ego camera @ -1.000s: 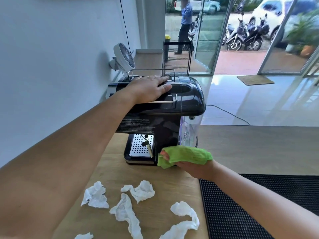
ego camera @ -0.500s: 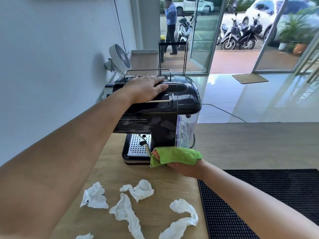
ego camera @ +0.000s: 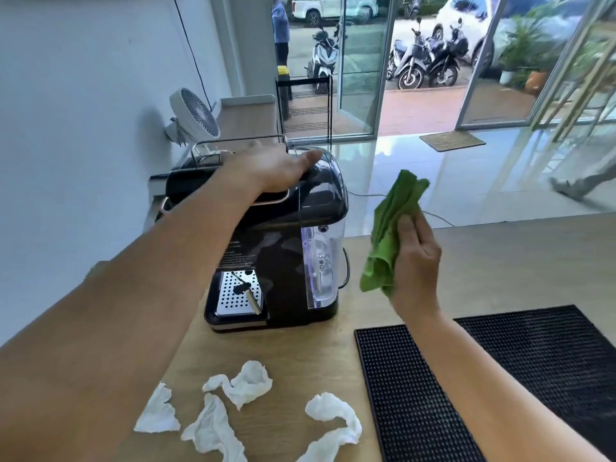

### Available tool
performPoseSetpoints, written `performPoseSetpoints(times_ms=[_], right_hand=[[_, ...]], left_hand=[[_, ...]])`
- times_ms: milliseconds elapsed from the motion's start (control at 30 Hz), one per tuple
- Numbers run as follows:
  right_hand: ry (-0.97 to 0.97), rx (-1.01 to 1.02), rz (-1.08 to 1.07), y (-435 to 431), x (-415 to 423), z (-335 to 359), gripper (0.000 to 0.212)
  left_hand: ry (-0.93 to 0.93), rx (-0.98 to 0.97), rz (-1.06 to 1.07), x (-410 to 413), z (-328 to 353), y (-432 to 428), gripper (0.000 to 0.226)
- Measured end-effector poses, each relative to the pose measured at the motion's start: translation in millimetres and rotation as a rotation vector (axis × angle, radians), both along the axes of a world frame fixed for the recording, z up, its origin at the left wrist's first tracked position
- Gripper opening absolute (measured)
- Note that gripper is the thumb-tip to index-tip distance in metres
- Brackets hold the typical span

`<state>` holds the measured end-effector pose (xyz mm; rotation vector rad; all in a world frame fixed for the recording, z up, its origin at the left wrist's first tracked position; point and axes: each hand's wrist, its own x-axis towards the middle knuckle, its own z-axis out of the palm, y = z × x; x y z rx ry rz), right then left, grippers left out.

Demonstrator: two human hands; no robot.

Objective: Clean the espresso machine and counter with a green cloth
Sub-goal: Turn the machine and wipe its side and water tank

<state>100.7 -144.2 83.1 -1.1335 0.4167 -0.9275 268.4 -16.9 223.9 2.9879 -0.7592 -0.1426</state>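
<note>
Fingers (ego camera: pixel 423 236) of right hand (ego camera: pixel 415 265) clamp green cloth (ego camera: pixel 386 241), aloft beside espresso machine (ego camera: pixel 276 255) | left hand (ego camera: pixel 270 171) flat on top, bracing | step: I judge machine wipe | next: press cloth to machine's right side.

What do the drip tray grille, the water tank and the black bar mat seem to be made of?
The drip tray grille is probably polished metal: bright, silvery, perforated. The water tank looks like clear glossy plastic: its inside shows through. The bar mat seems to be matte black rubber, with rows of small studs.
</note>
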Motion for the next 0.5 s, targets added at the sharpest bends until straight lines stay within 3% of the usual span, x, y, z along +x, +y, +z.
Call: performPoseSetpoints(times_ms=[100,267,367,500], right_hand=[[0.013,0.056,0.203,42.1,24.1,9.4,0.036],[0.131,0.144,0.240,22.1,90.5,-12.9,0.058],[0.259,0.218,0.318,6.4,100.1,-43.5,0.045],[0.397,0.299,0.347,36.2,65.8,-75.8,0.048]], left_hand=[[-0.011,-0.050,0.082,-7.8,-8.3,-13.5,0.112],[0.017,-0.065,0.080,-4.6,-7.5,-15.4,0.112],[0.009,-0.050,0.060,-4.7,-9.8,-16.8,0.104],[0.009,-0.040,0.059,-2.2,-12.5,-16.8,0.097]])
